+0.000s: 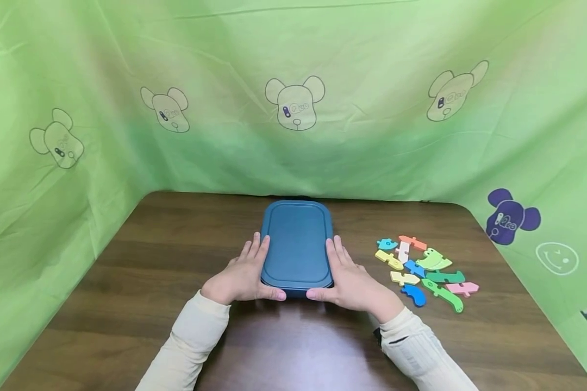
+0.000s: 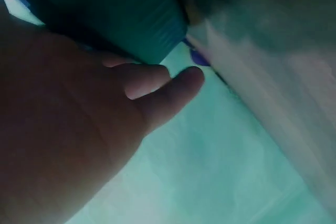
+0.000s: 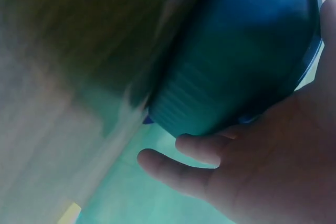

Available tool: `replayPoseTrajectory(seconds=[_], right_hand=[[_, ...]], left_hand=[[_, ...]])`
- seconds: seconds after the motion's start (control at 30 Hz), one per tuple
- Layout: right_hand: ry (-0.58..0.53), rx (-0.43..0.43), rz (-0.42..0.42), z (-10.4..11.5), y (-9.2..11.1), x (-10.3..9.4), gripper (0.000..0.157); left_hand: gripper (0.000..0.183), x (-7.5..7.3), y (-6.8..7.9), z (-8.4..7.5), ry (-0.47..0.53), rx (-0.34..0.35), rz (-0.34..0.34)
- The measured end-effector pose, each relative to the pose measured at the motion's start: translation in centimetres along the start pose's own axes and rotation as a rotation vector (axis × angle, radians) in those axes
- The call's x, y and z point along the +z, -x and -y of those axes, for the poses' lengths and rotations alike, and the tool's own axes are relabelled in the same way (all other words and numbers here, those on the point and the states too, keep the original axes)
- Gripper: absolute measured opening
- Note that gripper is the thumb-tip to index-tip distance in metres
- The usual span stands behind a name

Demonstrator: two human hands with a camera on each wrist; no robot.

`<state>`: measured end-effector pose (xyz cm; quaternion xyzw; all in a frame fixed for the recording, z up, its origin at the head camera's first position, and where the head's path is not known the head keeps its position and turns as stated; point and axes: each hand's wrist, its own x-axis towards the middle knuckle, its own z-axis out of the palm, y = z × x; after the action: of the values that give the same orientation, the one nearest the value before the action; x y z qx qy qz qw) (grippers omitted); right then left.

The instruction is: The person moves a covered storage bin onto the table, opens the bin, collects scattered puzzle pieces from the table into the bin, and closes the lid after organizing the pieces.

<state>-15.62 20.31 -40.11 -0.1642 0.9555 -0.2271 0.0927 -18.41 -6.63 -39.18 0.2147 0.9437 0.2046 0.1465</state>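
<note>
Nearest, two pale sleeves, a left sleeve (image 1: 195, 331) and a right sleeve (image 1: 420, 347), reach in over a brown wood-grain table (image 1: 151, 260). Something black (image 1: 378, 336) shows at the inner edge of the right one.

Beyond the cuffs, the left hand (image 1: 244, 274) and right hand (image 1: 349, 277) flank a blue box (image 1: 297, 244), which sits on the table around the middle, its long sides running near to far. Both hands are spread, fingers fairly straight and pointing away along the box's left and right sides, thumbs turned inward across its near end; neither hand is curled round it. The wrist views are dark, so I can't say for certain which fingertips touch, though the outermost finger of each hand seems to stand off the ribbed wall. A flat blue lid (image 1: 298, 222) covers the box.

To the right of the box, well apart from it, lies a loose cluster of flat coloured pieces. Nearest are a long green piece (image 1: 445, 297) and a dark blue piece (image 1: 414, 295); farther back come a light green animal-head piece (image 1: 432, 259), a teal piece (image 1: 386, 244) and an orange-red piece (image 1: 413, 242).

Past the table's far edge hangs a green cloth (image 1: 215, 163) printed with bear-like heads.
</note>
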Motion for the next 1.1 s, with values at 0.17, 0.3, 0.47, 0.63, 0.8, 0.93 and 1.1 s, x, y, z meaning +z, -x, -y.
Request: replayPoseTrajectory(seconds=[0.17, 0.3, 0.47, 0.63, 0.8, 0.93, 1.1], right_hand=[[-0.06, 0.008, -0.004, -0.1, -0.1, -0.2, 0.127], [-0.088, 0.021, -0.005, -0.1, -0.1, -0.2, 0.126], [-0.121, 0.006, -0.007, -0.3, -0.2, 0.1, 0.127], [-0.125, -0.006, -0.029, -0.7, -0.2, 0.4, 0.13], [-0.127, -0.017, -0.049, -0.9, -0.2, 0.3, 0.131], [-0.121, -0.02, -0.055, -0.8, -0.3, 0.2, 0.132], [-0.124, -0.023, -0.047, -0.7, -0.4, 0.2, 0.132]], left_hand=[[0.131, 0.1, 0.0, -0.3, 0.029, -0.001, -0.023], [0.131, 0.1, 0.0, -0.1, 0.056, 0.021, -0.034], [0.13, 0.3, 0.1, 0.3, 0.103, 0.037, -0.036], [0.128, 0.8, 0.1, 0.5, 0.162, 0.068, -0.058], [0.127, 0.9, 0.0, 0.4, 0.152, 0.077, -0.07], [0.127, 1.0, 0.0, 0.5, 0.155, 0.085, -0.083], [0.128, 1.1, -0.1, 0.8, 0.159, 0.082, -0.098]])
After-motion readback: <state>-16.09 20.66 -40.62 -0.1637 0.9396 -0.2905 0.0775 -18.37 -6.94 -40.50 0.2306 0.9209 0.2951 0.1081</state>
